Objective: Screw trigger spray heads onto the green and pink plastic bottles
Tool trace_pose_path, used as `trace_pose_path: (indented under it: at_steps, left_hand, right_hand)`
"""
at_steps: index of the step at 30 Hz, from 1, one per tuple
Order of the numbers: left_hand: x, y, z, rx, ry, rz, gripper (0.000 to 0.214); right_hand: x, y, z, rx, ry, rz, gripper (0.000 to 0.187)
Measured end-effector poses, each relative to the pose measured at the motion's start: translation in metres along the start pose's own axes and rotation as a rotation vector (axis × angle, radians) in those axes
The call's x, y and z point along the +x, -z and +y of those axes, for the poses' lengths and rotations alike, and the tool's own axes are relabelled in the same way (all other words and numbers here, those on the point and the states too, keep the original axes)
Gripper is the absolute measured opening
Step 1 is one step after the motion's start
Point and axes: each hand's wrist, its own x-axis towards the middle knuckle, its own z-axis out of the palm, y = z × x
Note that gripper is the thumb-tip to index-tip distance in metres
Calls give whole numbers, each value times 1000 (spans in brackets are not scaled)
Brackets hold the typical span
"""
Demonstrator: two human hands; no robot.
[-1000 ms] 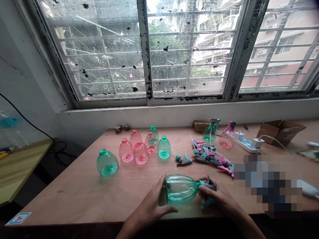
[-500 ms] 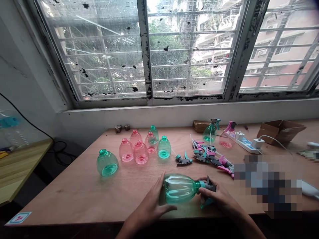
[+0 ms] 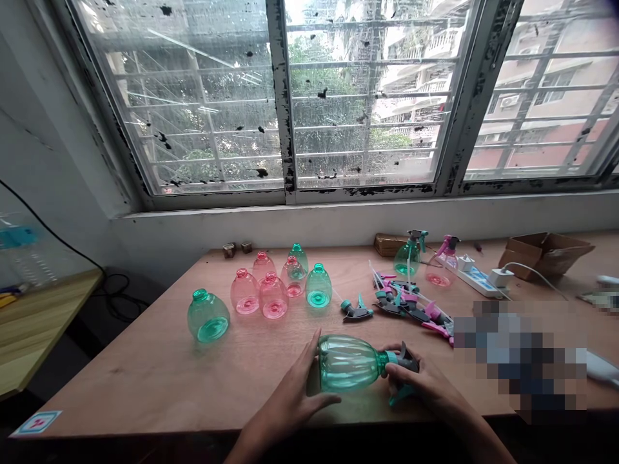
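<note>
A green see-through spray bottle point(image 3: 349, 363) lies sideways just above the near part of the table, its base to the left. Its dark grey and teal trigger head point(image 3: 406, 361) sits on the neck at the right. My right hand point(image 3: 428, 380) is closed around that head and collar, the thumb at the collar. At the bottle's base, my left hand point(image 3: 302, 386) is spread with thumb and fingers apart, its palm facing the base; contact there is hard to tell. The loose grey trigger head point(image 3: 356, 312) lies just beyond the bottle.
Several pink bottles point(image 3: 274, 296) and green bottles point(image 3: 318, 287) without heads stand at the back left. Right of them is a pile of trigger heads point(image 3: 411, 299). Two bottles with heads, a power strip point(image 3: 478, 278) and an open cardboard box point(image 3: 544, 256) are behind.
The base end of the bottle has shifted up very slightly, and my left hand has moved a little with it. My right hand keeps its hold on the trigger head.
</note>
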Motion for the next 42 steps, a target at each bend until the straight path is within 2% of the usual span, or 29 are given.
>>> trace_pose_path:
  at_steps: [7,11,18,25,31,39,42]
  left_hand:
    - [0,-1,3,-16,18,0,124]
    - [0,-1,2,-14,17,16,115]
    - [0,-1,1,-24,-22,7,116]
    - [2,-1,-3,-9,-19,19,106]
    - [0,-1,0,-17,7,-8,119]
    - [2,-1,2,-29,-5,-10,106]
    - [1,0,4,-35,-6,-20,117]
  right_hand:
    - [0,-1,-1,6,2,-18,45]
    - [-1,0,-1,-17,3,-30,44]
    - [-2,1,-1,-33,-8,-18,46]
    - [0,0,0,-5,-4,-7,47]
    - [1,2,3,32,-7,9,48]
    - [0,-2,-2,10,1,4,48]
    - [-1,-2,-2,16,1,1,48]
